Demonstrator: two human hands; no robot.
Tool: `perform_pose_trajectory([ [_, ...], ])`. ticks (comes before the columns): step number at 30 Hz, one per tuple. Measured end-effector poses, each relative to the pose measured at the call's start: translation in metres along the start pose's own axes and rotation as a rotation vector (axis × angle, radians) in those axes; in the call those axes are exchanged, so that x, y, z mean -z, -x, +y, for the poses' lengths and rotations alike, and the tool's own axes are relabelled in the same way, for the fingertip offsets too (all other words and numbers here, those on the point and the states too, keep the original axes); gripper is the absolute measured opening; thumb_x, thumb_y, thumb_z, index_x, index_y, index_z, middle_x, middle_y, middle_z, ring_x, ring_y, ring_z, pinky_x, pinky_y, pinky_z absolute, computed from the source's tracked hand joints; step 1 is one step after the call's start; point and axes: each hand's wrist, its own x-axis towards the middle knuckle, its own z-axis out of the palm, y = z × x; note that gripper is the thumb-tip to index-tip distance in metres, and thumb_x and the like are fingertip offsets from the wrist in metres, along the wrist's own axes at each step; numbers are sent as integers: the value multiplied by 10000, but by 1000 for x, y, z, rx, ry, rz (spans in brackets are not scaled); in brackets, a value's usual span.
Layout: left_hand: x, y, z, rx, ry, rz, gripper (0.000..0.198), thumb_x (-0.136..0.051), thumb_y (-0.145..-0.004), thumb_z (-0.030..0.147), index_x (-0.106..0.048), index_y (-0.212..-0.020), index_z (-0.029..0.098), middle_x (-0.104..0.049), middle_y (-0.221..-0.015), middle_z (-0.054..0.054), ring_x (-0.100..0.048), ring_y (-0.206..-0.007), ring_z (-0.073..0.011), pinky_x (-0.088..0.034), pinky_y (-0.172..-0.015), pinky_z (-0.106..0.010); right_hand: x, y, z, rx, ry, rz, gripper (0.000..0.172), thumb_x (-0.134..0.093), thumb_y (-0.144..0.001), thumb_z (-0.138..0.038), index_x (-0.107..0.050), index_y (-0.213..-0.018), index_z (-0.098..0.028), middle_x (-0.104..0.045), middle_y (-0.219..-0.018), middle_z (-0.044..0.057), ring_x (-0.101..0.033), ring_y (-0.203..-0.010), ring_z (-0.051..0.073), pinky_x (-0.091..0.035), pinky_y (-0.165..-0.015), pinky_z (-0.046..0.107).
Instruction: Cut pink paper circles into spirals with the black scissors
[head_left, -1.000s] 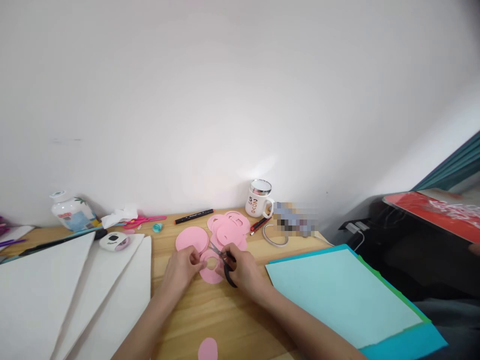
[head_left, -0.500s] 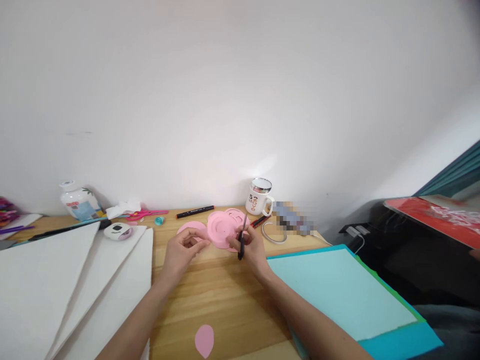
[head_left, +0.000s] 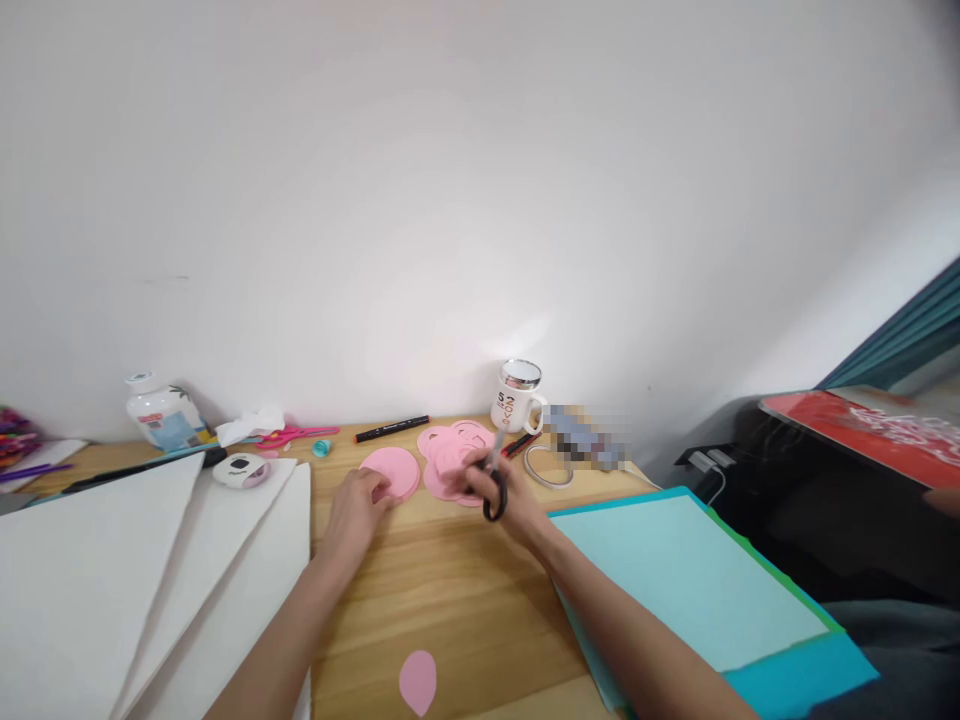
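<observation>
My left hand (head_left: 355,512) has its fingers bent and closed at the lower left edge of a pink paper circle (head_left: 394,468), which seems to lie on others like it. In my right hand (head_left: 510,500) is a pair of scissors (head_left: 495,495) with black handles, blades pointing up and away. That hand is slightly blurred, its fingertips at a loose pile of pink paper scraps (head_left: 454,445) with cut-out holes. Nearer to me, a pink paper petal (head_left: 418,682) lies alone on the wooden table (head_left: 450,600).
White sheets (head_left: 90,580) cover the left side, with a small white device (head_left: 238,468) on them. Behind are a white bottle (head_left: 166,415), pink scissors (head_left: 296,434), a black marker (head_left: 392,428) and a mug (head_left: 516,400). Light blue sheets (head_left: 690,580) lie right.
My left hand has moved slightly down-left onto the pink circle's edge. The pink piece between my hands now rests lower among the scraps; the scissors have tilted in my right hand.
</observation>
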Motion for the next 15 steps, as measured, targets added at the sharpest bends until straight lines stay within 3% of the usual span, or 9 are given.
perform_pose_trajectory([
  [2,1,0,-1,-6,12,-8,42,-597,-645,209,-620,-640,174,-640,-752,-48,-585,-734,-212,-428,-673,-300,-11,11,-2,-112,-172,-549,400,-655,-667,-479,-522,-885,-172,-688,-825,90,-664,-770,231,-501,-700,361],
  [3,2,-1,-2,-7,18,-9,45,-599,-641,213,-617,-626,175,-638,-741,-45,-586,-725,-208,-429,-669,-297,-16,16,-2,-167,-221,-742,403,-674,-662,-456,-520,-899,-170,-685,-853,89,-660,-800,221,-497,-726,350],
  [5,2,-1,-2,-6,26,-3,44,-613,-624,220,-615,-613,178,-637,-733,-42,-586,-720,-208,-430,-663,-297,-24,23,-1,-246,-236,-1053,404,-700,-634,-439,-537,-881,-164,-680,-863,77,-654,-823,203,-499,-729,302],
  [7,3,-1,-2,1,34,6,43,-627,-605,224,-617,-608,182,-643,-736,-41,-588,-721,-213,-433,-661,-301,-27,25,-2,-295,-156,-1306,443,-774,-511,-405,-567,-815,-157,-682,-815,60,-660,-784,200,-512,-644,244],
  [12,3,-3,-3,11,52,0,50,-629,-593,233,-623,-592,183,-656,-725,-43,-596,-676,-204,-443,-637,-293,-13,15,-11,-428,-144,-1514,544,-840,-241,-353,-606,-683,-138,-687,-711,67,-664,-700,230,-501,-519,230],
  [13,2,-4,-3,12,52,-2,64,-629,-596,247,-627,-603,183,-656,-729,-44,-596,-677,-206,-443,-634,-295,-9,13,-12,-473,-179,-1518,557,-833,-261,-390,-610,-699,-127,-689,-722,83,-665,-706,241,-501,-527,247],
  [15,1,-4,-3,4,50,5,98,-626,-606,283,-635,-619,187,-657,-747,-48,-597,-710,-218,-442,-641,-302,-3,13,-14,-444,-258,-1366,564,-801,-353,-467,-609,-742,-106,-691,-741,115,-666,-719,250,-499,-566,275],
])
